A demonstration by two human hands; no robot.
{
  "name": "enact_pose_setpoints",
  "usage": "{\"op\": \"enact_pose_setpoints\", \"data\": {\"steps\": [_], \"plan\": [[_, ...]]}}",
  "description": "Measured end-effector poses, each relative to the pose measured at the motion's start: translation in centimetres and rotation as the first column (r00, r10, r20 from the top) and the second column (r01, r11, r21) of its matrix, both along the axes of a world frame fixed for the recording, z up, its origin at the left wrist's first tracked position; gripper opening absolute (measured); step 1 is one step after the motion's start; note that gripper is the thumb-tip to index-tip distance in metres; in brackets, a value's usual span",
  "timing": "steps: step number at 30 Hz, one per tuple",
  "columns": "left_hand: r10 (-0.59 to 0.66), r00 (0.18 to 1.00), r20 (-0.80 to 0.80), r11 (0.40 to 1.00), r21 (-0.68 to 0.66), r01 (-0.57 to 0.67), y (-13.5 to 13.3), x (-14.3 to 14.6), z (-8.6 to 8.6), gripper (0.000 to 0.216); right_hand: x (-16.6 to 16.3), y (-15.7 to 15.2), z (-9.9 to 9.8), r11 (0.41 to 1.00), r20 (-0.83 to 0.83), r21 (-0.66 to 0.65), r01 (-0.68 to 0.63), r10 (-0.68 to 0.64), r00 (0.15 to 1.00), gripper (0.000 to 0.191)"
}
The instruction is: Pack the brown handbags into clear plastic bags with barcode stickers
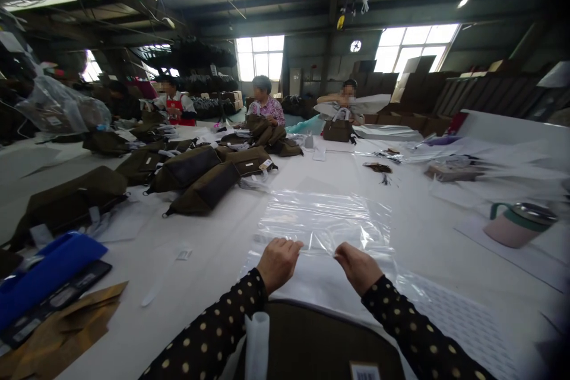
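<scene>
A clear plastic bag lies on the white table in front of me. My left hand pinches its near edge, left of the middle. A short way to the right, my right hand pinches the same edge between thumb and fingers. Shiny creases run across the film between the two hands. Below my hands, close to my body, is a dark olive fabric bag with a barcode label on it. A rolled white strip stands at its left side.
Several olive bags are heaped at the left and centre. A blue object and brown paper lie at the near left. A lidded mug stands at the right. Several people are across the table.
</scene>
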State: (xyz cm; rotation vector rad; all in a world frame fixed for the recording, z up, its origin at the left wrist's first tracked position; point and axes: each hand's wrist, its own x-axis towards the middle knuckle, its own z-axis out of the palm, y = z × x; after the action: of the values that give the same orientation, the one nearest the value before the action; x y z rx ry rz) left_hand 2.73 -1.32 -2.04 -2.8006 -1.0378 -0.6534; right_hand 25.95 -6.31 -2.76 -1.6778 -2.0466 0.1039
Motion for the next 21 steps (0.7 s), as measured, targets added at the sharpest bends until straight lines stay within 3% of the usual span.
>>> {"op": "enact_pose_setpoints", "data": {"steps": [9,12,17,21], "plan": [[-0.043,0.997,-0.068,0.988,0.144,0.052,-0.9,-2.4,0.8,0.038,-0.5,-2.0,0.3,0.981,0.15,-0.186,0.063,-0.035,0.988,0.021],[-0.063,0.993,-0.099,0.99,0.122,0.075,-0.4,-2.4,0.1,0.022,-1.0,-1.9,0.6,0.979,0.157,-0.183,0.087,-0.058,0.986,0.019],[-0.021,0.995,-0.1,0.995,-0.101,0.011,0.3,-3.3,-0.6,0.033,0.5,-2.4,0.0,0.973,0.237,-0.203,0.112,-0.062,0.969,0.014],[0.046,0.988,-0.145,0.954,-0.288,-0.086,0.5,-3.7,-0.4,0.018,1.9,-3.2,-1.3,0.962,0.323,-0.223,0.155,-0.077,0.943,0.013]]}}
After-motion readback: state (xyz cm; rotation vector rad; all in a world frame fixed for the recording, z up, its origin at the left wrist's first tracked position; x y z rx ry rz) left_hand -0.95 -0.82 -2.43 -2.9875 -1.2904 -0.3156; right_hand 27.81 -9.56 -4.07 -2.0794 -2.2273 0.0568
